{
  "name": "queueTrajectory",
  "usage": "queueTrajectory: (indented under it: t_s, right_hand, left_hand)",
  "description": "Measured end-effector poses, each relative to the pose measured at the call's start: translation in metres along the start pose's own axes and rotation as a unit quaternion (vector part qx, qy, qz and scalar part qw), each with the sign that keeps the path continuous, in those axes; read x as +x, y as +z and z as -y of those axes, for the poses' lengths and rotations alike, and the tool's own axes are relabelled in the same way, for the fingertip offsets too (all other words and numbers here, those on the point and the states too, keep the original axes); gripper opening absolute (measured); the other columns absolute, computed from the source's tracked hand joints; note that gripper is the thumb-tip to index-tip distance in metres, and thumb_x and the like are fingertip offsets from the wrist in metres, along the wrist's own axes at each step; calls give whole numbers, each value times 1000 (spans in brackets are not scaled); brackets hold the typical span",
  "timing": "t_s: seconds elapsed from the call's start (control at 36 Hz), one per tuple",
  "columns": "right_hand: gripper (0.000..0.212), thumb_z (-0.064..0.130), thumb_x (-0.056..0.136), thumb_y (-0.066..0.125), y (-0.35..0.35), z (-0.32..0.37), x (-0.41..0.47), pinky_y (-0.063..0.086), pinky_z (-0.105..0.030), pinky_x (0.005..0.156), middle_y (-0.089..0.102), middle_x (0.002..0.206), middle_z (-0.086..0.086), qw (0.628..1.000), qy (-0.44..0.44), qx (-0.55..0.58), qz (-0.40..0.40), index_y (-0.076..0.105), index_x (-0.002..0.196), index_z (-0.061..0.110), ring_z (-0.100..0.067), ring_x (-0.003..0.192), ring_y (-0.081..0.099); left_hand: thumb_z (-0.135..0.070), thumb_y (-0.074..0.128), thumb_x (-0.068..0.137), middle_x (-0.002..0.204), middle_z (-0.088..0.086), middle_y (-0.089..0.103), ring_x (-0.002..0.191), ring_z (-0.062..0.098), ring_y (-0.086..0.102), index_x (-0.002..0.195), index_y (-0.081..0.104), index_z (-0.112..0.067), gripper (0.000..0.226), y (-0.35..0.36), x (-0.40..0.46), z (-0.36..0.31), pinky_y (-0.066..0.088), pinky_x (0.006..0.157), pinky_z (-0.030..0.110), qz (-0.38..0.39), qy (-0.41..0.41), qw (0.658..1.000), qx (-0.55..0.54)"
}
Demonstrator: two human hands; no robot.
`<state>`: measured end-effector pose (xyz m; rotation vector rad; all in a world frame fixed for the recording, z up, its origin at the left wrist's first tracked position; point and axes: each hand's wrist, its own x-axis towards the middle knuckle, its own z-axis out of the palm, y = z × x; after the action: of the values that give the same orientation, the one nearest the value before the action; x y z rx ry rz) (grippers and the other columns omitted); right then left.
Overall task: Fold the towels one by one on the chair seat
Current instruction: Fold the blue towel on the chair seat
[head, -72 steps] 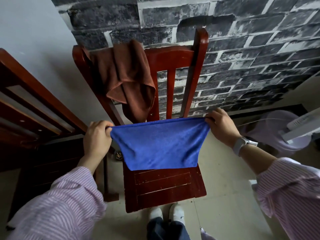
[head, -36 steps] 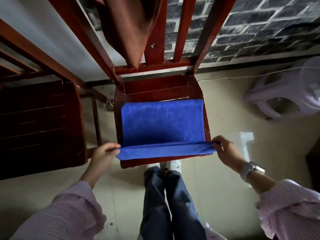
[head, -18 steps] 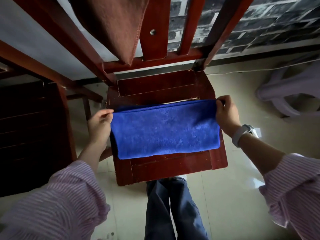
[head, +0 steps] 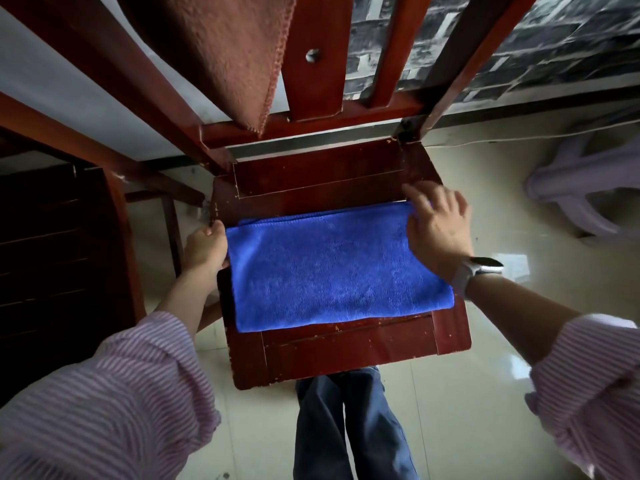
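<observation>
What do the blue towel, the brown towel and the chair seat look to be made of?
Blue towel: likely microfibre, judging by its short, dense, matte pile. Brown towel: similar plush cloth with a stitched edge. Chair seat: apparently wood under glossy red-brown lacquer, with panel seams and pale chips along its edges.

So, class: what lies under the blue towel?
The blue towel lies flat on the chair seat, whose wood shows along its front and back edges. The seat's middle is covered, so anything else beneath cannot be seen.
</observation>
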<state>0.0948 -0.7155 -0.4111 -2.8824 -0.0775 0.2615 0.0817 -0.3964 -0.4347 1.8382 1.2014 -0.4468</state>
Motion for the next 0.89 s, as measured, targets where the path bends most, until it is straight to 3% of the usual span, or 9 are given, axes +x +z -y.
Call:
queueTrajectory:
  t_s: [0.08,0.17,0.28,0.39,0.56,0.61,0.75,0.83,0.89]
  right_hand:
    - [49,17,79,46,9,19,-9,24,-63,105,51,132,-14,991,-113,-55,51,51,128,15,-33,125,46]
    - [50,25,83,36,20,34,-22,24,-65,104,47,139,-13,977,-165,-87,101,50,130,18,-31,129,43]
    - [52,31,80,41,35,39,-41,32,-66,99,43,143,-11,966,-171,-128,142,48,131,22,-30,132,41]
    - [66,34,76,59,43,37,-46,33,-67,98,36,147,-11,964,-174,-141,145,39,138,23,-33,134,36]
    - [70,37,74,61,41,37,-44,34,-66,97,36,147,-11,962,-172,-145,153,38,138,23,-33,134,36]
    - [65,34,74,60,40,39,-44,35,-66,97,38,146,-11,964,-167,-134,157,42,136,23,-33,133,38]
    - [50,26,81,37,29,49,-33,36,-63,98,50,136,-12,983,-133,-73,102,52,127,17,-31,125,48]
    - [49,20,83,39,28,49,-18,30,-63,101,49,137,-12,985,-137,-78,74,49,130,16,-32,125,47]
    - [46,13,82,51,30,45,-7,29,-63,102,53,132,-12,988,-121,-72,60,50,129,14,-32,123,49]
  left_hand:
    - [-38,38,97,98,6,49,83,21,51,96,51,-13,28,1,-1,-5,47,78,33,24,-19,999,45]
    - [-39,40,96,92,5,53,92,22,50,78,50,-14,32,-1,-1,-9,44,83,35,34,-16,999,35]
    - [-34,49,93,99,4,60,100,22,56,96,59,-17,20,-2,1,-15,46,79,31,70,-64,992,-86]
    - [-27,51,92,97,-3,61,87,11,56,88,61,-24,11,-4,-2,-17,42,70,23,128,-69,980,-138]
    - [-11,58,88,99,-6,63,73,4,53,102,63,-24,20,-12,-4,-18,38,65,16,84,-51,967,-236]
    - [-12,57,89,106,-5,62,84,5,57,105,61,-23,21,-12,-8,-16,40,69,17,51,-20,970,-238]
    - [-13,56,89,118,0,59,106,14,55,116,59,-16,28,-9,-14,-4,43,92,26,-3,208,978,19]
    - [-10,59,85,120,10,59,114,29,50,117,60,-9,32,-5,-10,4,39,99,40,-28,391,895,214]
    - [-12,61,84,119,10,60,113,32,50,118,61,-10,33,0,-8,3,40,97,47,-23,449,843,295]
